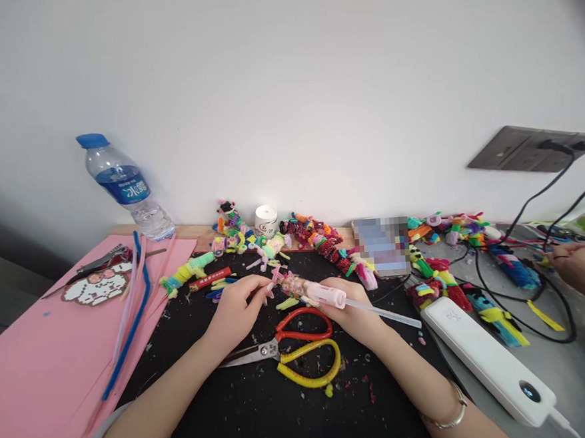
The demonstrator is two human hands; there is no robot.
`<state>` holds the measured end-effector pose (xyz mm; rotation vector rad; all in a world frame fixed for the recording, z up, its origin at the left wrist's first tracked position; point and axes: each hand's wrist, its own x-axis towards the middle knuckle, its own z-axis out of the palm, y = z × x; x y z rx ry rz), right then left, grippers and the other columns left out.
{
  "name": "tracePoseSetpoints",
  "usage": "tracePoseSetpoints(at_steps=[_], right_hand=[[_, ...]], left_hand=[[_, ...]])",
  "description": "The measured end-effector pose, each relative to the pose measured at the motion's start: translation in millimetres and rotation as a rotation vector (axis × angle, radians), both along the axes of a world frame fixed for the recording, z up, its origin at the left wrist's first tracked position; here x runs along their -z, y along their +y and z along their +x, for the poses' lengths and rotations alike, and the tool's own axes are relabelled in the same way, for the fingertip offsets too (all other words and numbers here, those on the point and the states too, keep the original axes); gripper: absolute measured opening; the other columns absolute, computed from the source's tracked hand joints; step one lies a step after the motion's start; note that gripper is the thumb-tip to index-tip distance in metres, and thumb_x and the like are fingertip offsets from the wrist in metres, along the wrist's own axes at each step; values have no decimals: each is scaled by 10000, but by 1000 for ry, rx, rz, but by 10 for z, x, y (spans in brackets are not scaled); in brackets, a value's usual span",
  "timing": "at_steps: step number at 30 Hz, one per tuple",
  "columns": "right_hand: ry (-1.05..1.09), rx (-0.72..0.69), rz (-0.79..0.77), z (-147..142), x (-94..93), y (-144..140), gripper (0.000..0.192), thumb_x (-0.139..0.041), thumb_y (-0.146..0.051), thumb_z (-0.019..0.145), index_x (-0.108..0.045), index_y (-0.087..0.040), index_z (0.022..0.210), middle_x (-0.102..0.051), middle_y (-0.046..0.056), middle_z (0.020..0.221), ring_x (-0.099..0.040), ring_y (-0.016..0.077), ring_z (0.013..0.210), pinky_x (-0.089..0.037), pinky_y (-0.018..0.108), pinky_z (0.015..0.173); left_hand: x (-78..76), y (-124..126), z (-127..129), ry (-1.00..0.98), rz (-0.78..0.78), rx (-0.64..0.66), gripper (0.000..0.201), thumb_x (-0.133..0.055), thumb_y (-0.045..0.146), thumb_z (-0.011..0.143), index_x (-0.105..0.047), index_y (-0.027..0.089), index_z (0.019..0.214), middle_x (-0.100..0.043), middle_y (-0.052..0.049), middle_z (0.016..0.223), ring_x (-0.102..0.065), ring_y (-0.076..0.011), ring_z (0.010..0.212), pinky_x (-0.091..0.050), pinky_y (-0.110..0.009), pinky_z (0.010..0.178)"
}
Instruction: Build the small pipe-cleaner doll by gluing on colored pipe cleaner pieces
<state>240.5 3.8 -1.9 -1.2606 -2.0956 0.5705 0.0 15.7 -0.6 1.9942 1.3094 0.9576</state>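
My right hand (351, 308) is wrapped round a pale pink glue gun (328, 294), with a translucent glue stick (389, 314) sticking out of its rear end. A speckled brown-and-pink section (293, 285) lies at its front; I cannot tell whether it belongs to the glue gun. My left hand (241, 307) is closed in a pinch near that front end, on a small pink piece (276, 274) whose kind is unclear. Below both hands, scissors (310, 364) with one red and one yellow handle lie on the black mat (227, 424).
Fuzzy pipe-cleaner figures (332, 249) line the wall, beside a white roll (266, 219) and a phone (382, 246). A tilted water bottle (122, 184) stands left on pink sheets (26, 358). A white power bank (487, 359), black cables (482, 279) and another person's hand (583, 265) are right.
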Motion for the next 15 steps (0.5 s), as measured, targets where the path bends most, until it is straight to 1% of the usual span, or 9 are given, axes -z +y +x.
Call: tracePoseSetpoints(at_steps=[7, 11, 15], right_hand=[[-28, 19, 22, 7, 16, 12, 58, -615, -223, 828, -597, -186, 786, -629, 16, 717, -575, 145, 637, -404, 247, 572], [-27, 27, 49, 3, 15, 10, 56, -625, -208, 820, -599, -187, 774, -629, 12, 706, -585, 144, 629, -425, 255, 557], [-17, 28, 112, 17, 21, 19, 49, -616, -242, 837, -631, -210, 803, -648, 23, 694, -603, 150, 592, -460, 272, 514]], left_hand=[[5, -2, -13, 5, 15, -10, 189, -474, 215, 901, -652, 172, 857, -634, 7, 693, -594, -138, 626, -439, -227, 622], [14, -7, -20, 1, 17, -10, 184, -475, 217, 902, -650, 174, 865, -644, 5, 718, -599, -136, 633, -444, -229, 629], [9, -11, -25, 0, 18, -17, 189, -474, 227, 906, -649, 172, 861, -643, 4, 711, -599, -136, 628, -442, -229, 624]])
